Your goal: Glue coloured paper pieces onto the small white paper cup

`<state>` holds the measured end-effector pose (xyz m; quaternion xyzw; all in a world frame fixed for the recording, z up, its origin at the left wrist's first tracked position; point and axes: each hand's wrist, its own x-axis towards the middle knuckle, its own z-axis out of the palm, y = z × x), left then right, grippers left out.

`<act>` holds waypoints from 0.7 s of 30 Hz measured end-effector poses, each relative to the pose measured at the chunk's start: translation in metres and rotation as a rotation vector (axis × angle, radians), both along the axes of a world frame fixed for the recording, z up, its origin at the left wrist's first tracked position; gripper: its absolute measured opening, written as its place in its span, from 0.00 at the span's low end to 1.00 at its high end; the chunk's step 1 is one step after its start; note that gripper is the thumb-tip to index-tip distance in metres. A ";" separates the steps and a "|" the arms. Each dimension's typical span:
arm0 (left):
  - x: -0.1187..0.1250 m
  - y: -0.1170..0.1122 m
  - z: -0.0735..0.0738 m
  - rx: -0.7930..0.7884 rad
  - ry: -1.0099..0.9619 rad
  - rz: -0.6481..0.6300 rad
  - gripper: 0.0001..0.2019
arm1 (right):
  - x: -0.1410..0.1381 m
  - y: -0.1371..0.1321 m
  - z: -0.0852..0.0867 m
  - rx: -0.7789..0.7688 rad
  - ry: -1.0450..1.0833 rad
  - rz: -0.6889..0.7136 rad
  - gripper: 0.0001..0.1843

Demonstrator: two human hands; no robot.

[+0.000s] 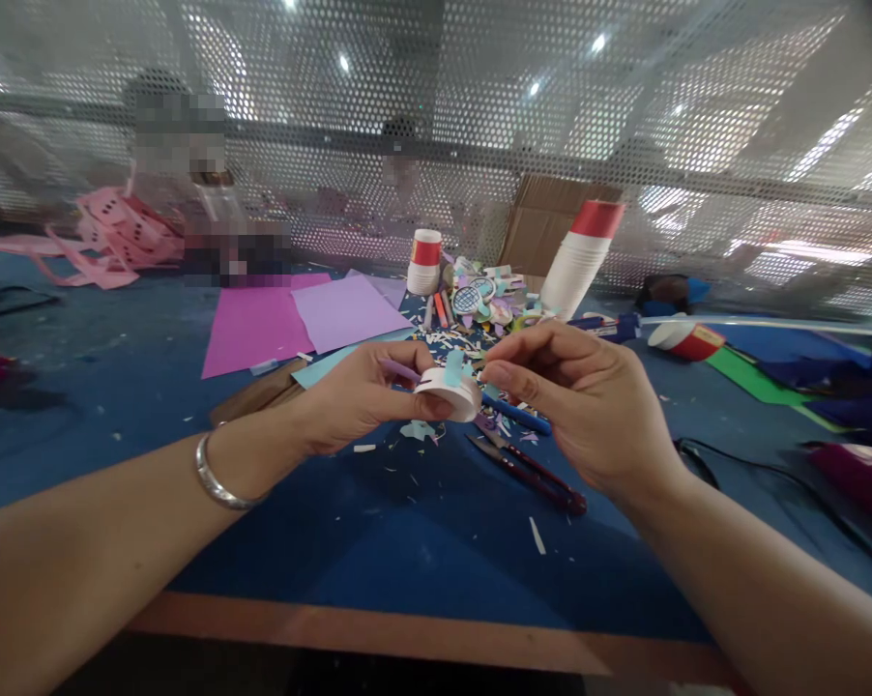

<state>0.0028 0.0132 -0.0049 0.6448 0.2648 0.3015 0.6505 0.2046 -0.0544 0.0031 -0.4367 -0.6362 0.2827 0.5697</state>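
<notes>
My left hand (385, 391) is closed around a short, round white paper cup piece (454, 391), tilted with its round end facing down toward me. A light blue paper strip (454, 367) stands up from its top edge. Close beside it on the right, my right hand (581, 391) has thumb and forefinger pinched together; whatever lies between those fingertips is too small to make out. Below the hands, dark red thread snips (534, 474) lie on the blue table, near a blue pen-like tool (519, 416) partly hidden by my right hand.
Behind the hands are paper scraps, a pile of small paper pieces (483, 295), a short cup stack (425, 261) and a tall leaning one (581, 261). Purple paper (349, 314) and magenta paper (258, 324) lie left; pink ribbon (124, 237) is farther off. A perforated metal screen (320, 116) stands behind.
</notes>
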 end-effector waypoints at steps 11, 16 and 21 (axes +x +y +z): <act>0.005 -0.008 0.002 -0.010 0.001 0.012 0.14 | -0.007 -0.003 0.001 0.008 -0.057 -0.020 0.06; 0.006 -0.009 0.002 -0.041 -0.025 0.027 0.15 | -0.008 -0.004 0.000 0.021 -0.078 -0.022 0.06; 0.006 -0.009 0.002 -0.062 -0.032 0.029 0.16 | -0.008 -0.005 0.002 0.021 -0.078 -0.018 0.06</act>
